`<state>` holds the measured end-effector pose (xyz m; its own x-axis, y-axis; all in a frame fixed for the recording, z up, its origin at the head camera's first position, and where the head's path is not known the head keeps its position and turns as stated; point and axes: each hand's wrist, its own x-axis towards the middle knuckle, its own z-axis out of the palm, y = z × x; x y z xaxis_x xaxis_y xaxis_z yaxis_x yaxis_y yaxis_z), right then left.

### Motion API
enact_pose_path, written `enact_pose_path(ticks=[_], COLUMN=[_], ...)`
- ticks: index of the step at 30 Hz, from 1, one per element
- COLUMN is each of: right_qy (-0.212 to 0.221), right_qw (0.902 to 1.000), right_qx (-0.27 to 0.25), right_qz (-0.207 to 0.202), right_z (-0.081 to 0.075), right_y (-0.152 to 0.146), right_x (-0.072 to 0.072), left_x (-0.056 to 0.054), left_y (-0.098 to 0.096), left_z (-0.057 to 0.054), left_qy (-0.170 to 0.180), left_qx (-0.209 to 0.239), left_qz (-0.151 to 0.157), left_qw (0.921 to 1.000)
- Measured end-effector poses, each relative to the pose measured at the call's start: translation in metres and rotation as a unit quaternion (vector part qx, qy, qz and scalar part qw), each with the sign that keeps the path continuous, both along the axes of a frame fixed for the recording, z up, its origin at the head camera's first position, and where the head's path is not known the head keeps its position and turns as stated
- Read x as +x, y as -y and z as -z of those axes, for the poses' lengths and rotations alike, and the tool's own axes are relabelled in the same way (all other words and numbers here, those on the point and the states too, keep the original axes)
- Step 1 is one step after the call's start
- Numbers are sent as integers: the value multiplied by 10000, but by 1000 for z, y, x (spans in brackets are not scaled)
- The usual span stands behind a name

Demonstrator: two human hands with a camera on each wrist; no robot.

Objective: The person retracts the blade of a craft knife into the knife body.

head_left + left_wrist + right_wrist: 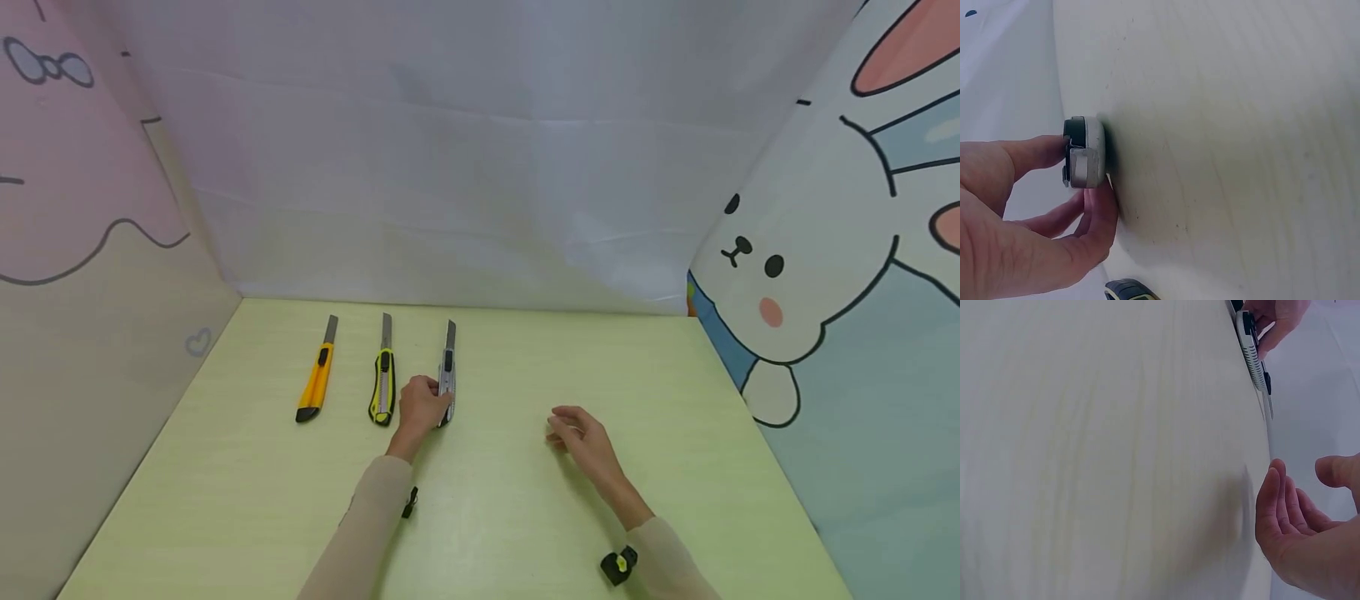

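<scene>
A silver utility knife with its blade out points toward the back wall. My left hand pinches its lower end between thumb and fingers; in the left wrist view the knife's butt end shows between them. To the left lie a yellow-green and black utility knife and an orange utility knife, both with blades out. My right hand hovers over the table to the right, fingers loosely bent, holding nothing. The right wrist view shows the silver knife beyond that hand.
The pale yellow-green table meets a white sheet at the back. Side panels carry cartoon drawings, with a rabbit on the right. A small black device sits at my right wrist.
</scene>
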<state>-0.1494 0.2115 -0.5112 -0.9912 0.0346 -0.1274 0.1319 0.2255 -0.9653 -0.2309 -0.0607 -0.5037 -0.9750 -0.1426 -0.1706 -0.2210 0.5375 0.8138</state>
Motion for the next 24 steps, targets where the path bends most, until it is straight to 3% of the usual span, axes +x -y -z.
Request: enact_pose_path(ticks=[12,24], right_qy=[75,38], right_qw=[10000,10000], right_qx=[23,56], right_qz=[35,38], right_z=[3,2], right_y=[-3,-5], right_x=[4,3], left_x=[0,6], left_y=[-4,-3], left_z=[1,2], left_qy=[167,81], left_qx=[-105,434], left_qz=[-19,86], left_qw=[9998,9990])
